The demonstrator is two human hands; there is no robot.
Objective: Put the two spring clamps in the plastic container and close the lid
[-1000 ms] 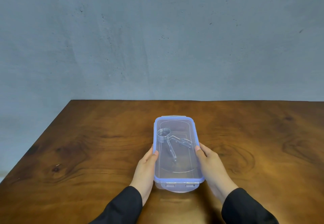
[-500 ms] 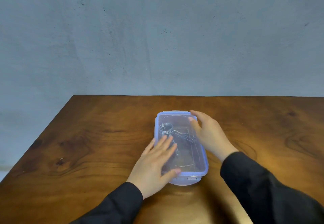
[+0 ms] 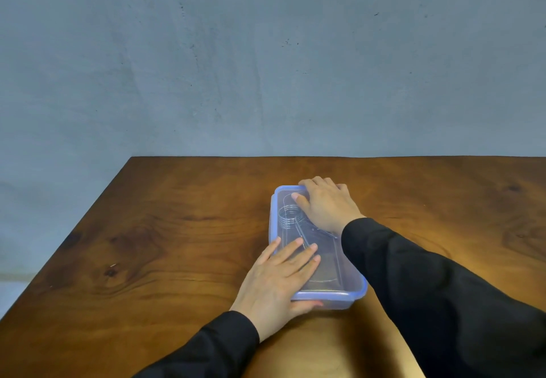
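A clear plastic container with a blue-rimmed lid lies lengthwise on the wooden table. The lid sits on top of it. Through the lid I see a metal spring clamp with its coil at the far left; a second clamp cannot be told apart. My left hand lies flat on the near left part of the lid, its thumb tucked under the near end. My right hand covers the far end, fingers curled over the far edge.
The brown wooden table stretches left and right of the container, its left edge running diagonally and its far edge against a grey wall. Both black sleeves cross the near table.
Both hands left the container's long sides. The left hand came to rest on the near lid and the right hand reached forward to the far end. The container has turned slightly.
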